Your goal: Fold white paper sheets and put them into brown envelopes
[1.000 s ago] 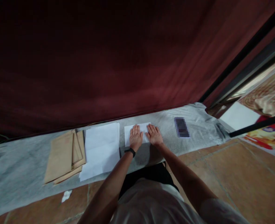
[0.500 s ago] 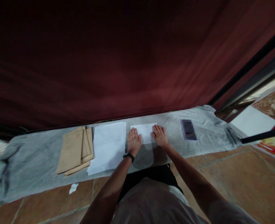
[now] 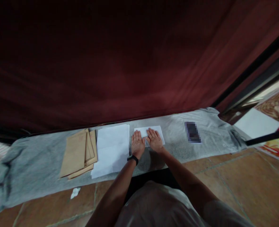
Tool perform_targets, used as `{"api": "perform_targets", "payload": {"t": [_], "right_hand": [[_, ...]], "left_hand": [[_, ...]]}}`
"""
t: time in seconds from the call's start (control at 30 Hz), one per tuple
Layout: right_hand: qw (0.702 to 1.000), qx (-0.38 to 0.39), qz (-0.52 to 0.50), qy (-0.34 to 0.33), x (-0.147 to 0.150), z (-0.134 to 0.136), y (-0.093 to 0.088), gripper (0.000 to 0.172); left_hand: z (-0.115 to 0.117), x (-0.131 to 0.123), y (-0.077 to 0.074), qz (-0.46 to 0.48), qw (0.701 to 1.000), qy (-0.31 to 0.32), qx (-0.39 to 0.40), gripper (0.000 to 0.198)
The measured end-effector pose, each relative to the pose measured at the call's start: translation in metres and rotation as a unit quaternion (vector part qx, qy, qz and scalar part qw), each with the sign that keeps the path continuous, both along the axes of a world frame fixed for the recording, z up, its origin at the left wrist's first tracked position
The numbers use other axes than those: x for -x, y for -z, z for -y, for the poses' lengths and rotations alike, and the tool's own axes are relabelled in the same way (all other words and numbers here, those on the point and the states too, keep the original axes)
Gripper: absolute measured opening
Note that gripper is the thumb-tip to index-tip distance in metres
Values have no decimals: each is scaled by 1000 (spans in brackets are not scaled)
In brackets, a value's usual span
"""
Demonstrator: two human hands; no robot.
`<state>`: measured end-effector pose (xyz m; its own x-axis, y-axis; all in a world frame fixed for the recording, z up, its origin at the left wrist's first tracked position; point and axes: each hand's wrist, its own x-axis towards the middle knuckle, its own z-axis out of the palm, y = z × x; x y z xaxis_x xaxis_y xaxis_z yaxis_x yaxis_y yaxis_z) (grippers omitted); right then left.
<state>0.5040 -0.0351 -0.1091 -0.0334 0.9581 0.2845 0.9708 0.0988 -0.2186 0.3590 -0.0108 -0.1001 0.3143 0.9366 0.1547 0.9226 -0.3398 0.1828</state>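
Note:
A small white sheet of paper (image 3: 160, 132), which looks folded, lies flat on the grey cloth (image 3: 175, 151) in front of me. My left hand (image 3: 138, 143) rests flat on its left end, fingers stretched out, a dark band on the wrist. Palm down, my right hand (image 3: 155, 140) lies on the middle of the paper, close beside the left, with its fingers extended. Neither hand grips anything. Just left of them is a stack of larger white paper sheets (image 3: 112, 148).
Brown paper envelopes (image 3: 74, 154) overlap left of the white stack. To the right lies a dark, blurred-out flat object (image 3: 193, 132). A dark red curtain (image 3: 130, 78) hangs behind the cloth. A crumpled white scrap (image 3: 75, 192) is on the tiled floor (image 3: 224, 176).
My right hand has slid left across the paper, from its right end to near my left hand. The left hand stays on the left end.

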Motion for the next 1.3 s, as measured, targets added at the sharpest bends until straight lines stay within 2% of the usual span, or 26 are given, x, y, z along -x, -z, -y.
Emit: {"api": "perform_targets", "payload": {"t": [0.33,0.53,0.63,0.7,0.83,0.93,1.13,1.3], "right_hand": [[998,-9,37,57,-62,19,4,56],[995,0,34,92,-81,28,1,55],[992,-1,16,123,-74,30,-5,57],[993,5,5,114,-60,32,-9,57],[1000,22,-5,14,-22,40,-12,56],[999,25,-19,-26,-1,50,-10,54],[999,35,-28,-11,3,59,-12,52],[998,53,-20,-10,2,58,-14,53]], "left_hand": [[1,-2,-2,4,1000,-10,-6,65],[2,-2,-3,15,1000,-11,-5,68],[2,-3,-4,21,1000,-8,-6,67],[2,-3,-4,23,1000,-8,-12,67],[3,-3,-6,22,1000,-6,-14,66],[2,-1,-7,20,1000,2,-8,65],[6,-1,-16,29,999,18,-12,60],[39,-9,-19,39,994,99,13,58]]}}
